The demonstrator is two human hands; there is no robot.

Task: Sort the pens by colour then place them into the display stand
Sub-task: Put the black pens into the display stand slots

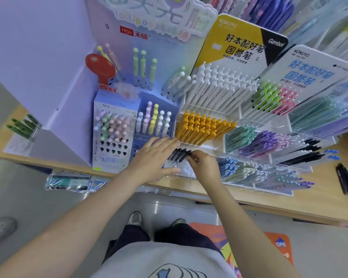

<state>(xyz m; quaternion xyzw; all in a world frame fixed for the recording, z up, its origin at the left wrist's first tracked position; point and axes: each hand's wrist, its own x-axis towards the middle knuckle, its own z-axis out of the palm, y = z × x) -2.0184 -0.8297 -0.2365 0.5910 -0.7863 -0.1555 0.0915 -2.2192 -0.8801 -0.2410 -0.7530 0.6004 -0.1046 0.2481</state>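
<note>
Both hands are at the front left corner of the clear display stand [255, 125]; the left hand [155, 155] lies flat, fingers straight and together, alongside a small bunch of black pens [179, 154] standing in the front left compartment; the right hand [204, 167] has its fingers curled, pinching at the tops of those black pens; just behind them sit the orange pens [201, 127], with mint and purple rows to the right and white ones higher up; more black pens fill a compartment further right; a few loose dark pens [347, 181] lie on the wooden counter [319, 205], well apart from the hands.
</note>
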